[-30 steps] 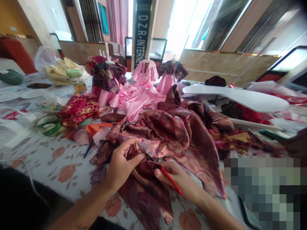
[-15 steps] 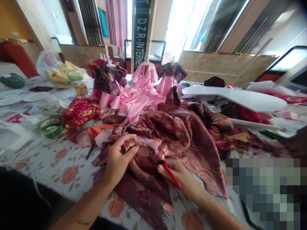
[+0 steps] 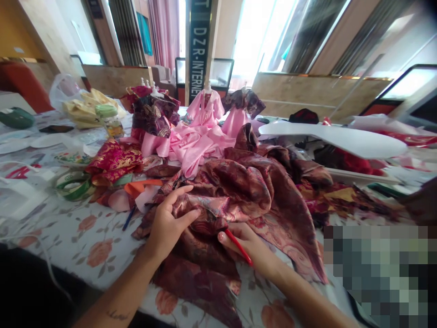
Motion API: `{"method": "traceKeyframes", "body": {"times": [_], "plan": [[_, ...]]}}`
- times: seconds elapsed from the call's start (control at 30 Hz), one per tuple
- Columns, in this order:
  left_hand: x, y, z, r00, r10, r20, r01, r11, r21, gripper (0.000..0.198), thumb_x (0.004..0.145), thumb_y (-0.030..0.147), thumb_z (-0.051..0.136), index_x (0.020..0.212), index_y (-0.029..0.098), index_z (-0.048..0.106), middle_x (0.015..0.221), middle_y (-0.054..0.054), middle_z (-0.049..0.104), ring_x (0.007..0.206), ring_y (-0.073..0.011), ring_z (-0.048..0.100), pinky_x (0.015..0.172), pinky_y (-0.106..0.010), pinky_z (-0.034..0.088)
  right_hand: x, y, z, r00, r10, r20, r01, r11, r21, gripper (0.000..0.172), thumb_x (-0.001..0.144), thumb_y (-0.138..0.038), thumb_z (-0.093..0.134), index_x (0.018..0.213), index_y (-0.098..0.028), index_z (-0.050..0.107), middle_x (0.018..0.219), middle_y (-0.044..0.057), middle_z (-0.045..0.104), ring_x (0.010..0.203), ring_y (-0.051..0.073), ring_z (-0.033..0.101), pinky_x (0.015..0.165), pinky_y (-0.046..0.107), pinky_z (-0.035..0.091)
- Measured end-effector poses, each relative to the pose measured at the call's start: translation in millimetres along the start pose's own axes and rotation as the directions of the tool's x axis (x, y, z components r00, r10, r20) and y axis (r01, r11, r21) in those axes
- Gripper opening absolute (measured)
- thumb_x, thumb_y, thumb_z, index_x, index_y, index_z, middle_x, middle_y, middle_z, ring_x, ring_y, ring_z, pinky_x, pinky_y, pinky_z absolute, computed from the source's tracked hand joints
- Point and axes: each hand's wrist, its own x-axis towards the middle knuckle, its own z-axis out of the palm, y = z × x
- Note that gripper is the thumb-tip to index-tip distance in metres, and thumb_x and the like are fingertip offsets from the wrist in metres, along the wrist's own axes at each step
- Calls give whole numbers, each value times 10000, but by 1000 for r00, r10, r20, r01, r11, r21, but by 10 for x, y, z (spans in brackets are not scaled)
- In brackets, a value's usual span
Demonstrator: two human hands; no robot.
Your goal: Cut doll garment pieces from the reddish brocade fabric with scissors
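Note:
A large piece of reddish-brown patterned brocade fabric [image 3: 235, 177] lies bunched in front of me. My left hand [image 3: 167, 218] has a fold of it between the thumb and the outstretched index finger; the other fingers are hidden beneath the cloth. Close by on the right, my right hand [image 3: 244, 243] grips a slim red pen-like tool [image 3: 239, 247], whose tip meets or disappears into the gathered cloth. The tool's exact kind cannot be made out. Pink satin fabric [image 3: 194, 146] borders the brocade at its far side.
Small dress forms wearing a pink robe [image 3: 205, 107] and a dark patterned garment [image 3: 152, 114] stand behind. Green tape rolls [image 3: 71, 184], a blue pen [image 3: 129, 218] and magenta-gold cloth [image 3: 112, 159] lie left. At right is a white board [image 3: 334, 136] above fabric scraps [image 3: 344, 200].
My right hand and the red tool have shifted slightly left, closer to my left hand. The brocade between my hands has bunched a little differently.

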Motion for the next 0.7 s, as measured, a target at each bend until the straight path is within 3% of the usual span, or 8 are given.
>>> {"method": "traceKeyframes", "body": {"times": [0.13, 0.3, 0.7], "plan": [[1, -13, -1, 1000, 6, 17, -6, 1000, 16, 500, 720, 215, 724, 1195, 278, 579, 1138, 2, 654, 1018, -164, 606, 942, -276, 434, 4, 4, -2, 1000, 4, 17, -4, 1000, 0, 578, 708, -694, 604, 541, -180, 399, 477, -72, 329, 440, 55, 236, 425, 227, 157], [-8, 6, 15, 1000, 7, 21, -7, 1000, 5, 506, 707, 192, 725, 1189, 252, 581, 1145, -6, 659, 1004, -166, 619, 894, -265, 473, 10, -65, 19, 999, 20, 25, -20, 1000, -8, 582, 693, -719, 595, 568, -177, 423, 502, -66, 348, 450, 60, 268, 433, 223, 199], [-12, 24, 23, 1000, -6, 5, 6, 1000, -6, 497, 698, 182, 729, 1168, 260, 591, 1199, 3, 648, 1080, -165, 603, 912, -249, 473, 14, 22, 55, 1000, -15, -21, 16, 1000, 23, 551, 731, -650, 620, 556, -190, 373, 474, -82, 296, 435, 51, 197, 412, 226, 129]]}}
